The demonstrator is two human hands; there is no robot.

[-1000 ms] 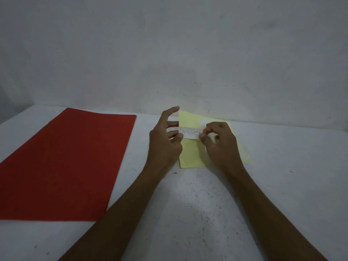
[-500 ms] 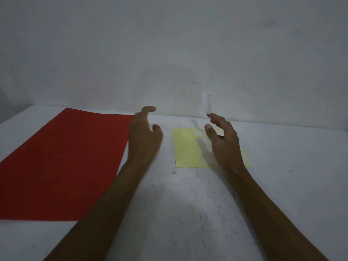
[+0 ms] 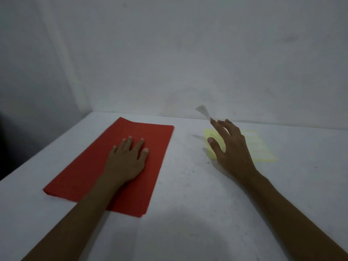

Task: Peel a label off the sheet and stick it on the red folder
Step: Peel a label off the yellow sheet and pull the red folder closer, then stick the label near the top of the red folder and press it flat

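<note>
The red folder (image 3: 79,172) lies flat on the white table, left of centre. My left hand (image 3: 126,159) rests palm down on its middle, fingers spread. A yellow label sheet (image 3: 261,147) lies to the right, near the wall. Above the sheet's left part, my right hand (image 3: 230,147) hovers with fingers apart. A small white label (image 3: 204,112) sticks to the tip of its index finger and curls upward in the air.
The white table (image 3: 188,213) ends at a grey wall behind and has a left edge running past the folder. Bare table separates the folder from the sheet.
The label has come off the sheet and hangs from my right fingertip. My left hand moved left from the sheet and landed flat on the folder. The view has turned left.
</note>
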